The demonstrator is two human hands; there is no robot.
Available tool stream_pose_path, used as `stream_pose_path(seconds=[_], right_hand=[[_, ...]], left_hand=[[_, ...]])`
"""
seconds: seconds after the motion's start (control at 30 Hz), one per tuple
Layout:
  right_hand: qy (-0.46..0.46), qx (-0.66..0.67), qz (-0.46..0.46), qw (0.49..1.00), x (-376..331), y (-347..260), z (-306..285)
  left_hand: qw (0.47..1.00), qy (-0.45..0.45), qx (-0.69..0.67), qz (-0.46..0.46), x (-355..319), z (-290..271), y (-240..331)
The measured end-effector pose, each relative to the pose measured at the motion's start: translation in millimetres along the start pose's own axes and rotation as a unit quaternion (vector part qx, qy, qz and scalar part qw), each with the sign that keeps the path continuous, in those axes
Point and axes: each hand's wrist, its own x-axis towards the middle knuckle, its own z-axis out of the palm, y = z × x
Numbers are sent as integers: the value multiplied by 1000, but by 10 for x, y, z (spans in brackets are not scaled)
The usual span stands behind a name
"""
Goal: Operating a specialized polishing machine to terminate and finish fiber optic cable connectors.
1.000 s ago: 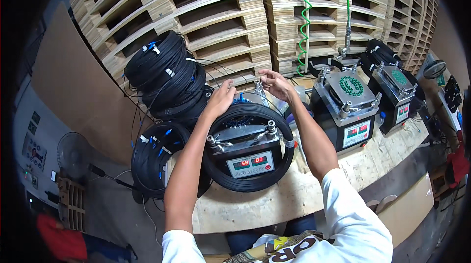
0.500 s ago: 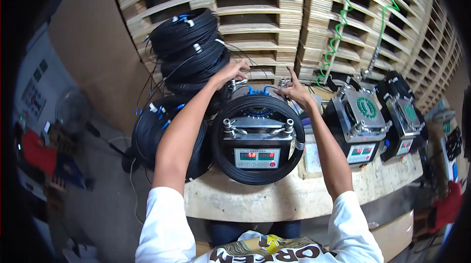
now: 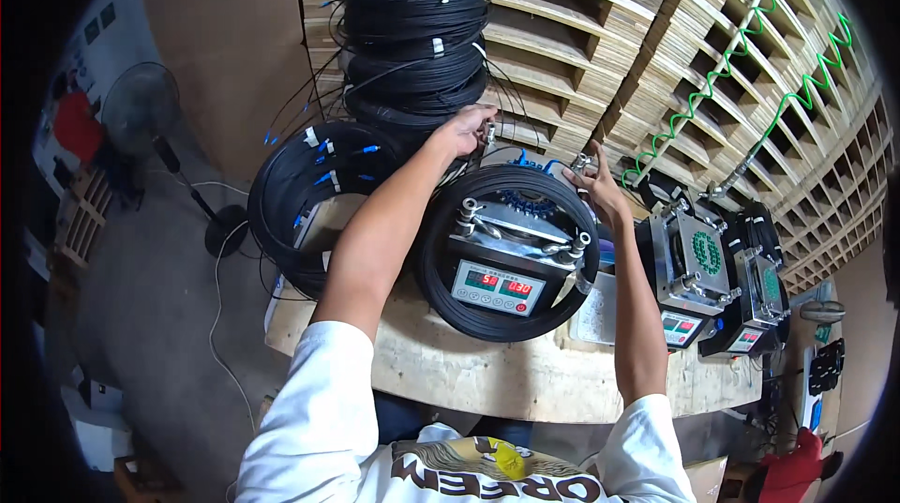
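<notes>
A coil of black cable (image 3: 433,289) rests around the front of a polishing-type machine (image 3: 520,222) with a metal top plate and a lit red display. Two blue connectors (image 3: 536,162) stand up at the coil's far side, over the machine. At the far left corner, my left hand (image 3: 461,132) has its fingers closed around an upright metal clamp knob (image 3: 489,134). My right hand (image 3: 602,188) is at the far right corner, index finger stretched upward and thumb beside another metal clamp knob (image 3: 580,165). Its lower fingers are partly hidden.
Tall stacked coils of black cable (image 3: 412,81) stand behind my left arm, with another coil (image 3: 272,208) nearer. Two similar machines (image 3: 694,259) sit to the right on the wooden table (image 3: 450,381). Wooden pallets (image 3: 562,34) rise behind; green spiral hoses (image 3: 727,81) hang there. A fan (image 3: 141,105) stands left.
The view has swung left, so the machine and hands appear tilted. My left hand has closed at the left knob; my right stays by its knob. The display digits have changed.
</notes>
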Motion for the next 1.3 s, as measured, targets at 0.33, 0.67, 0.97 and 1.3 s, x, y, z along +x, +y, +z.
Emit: stream_pose_path(seconds=[0.33, 0.67, 0.97, 1.3], right_hand=[[18, -31, 0, 999, -55, -17, -69], [24, 14, -2, 1000, -20, 62, -49], [28, 27, -7, 999, -36, 72, 20], [-12, 27, -32, 999, 61, 108, 261]], left_hand=[[961, 106, -226, 117, -88, 156, -293], [963, 249, 64, 80, -259, 36, -246], [908, 292, 285, 93, -215, 56, -297], [952, 167, 179, 182, -546, -354, -124]])
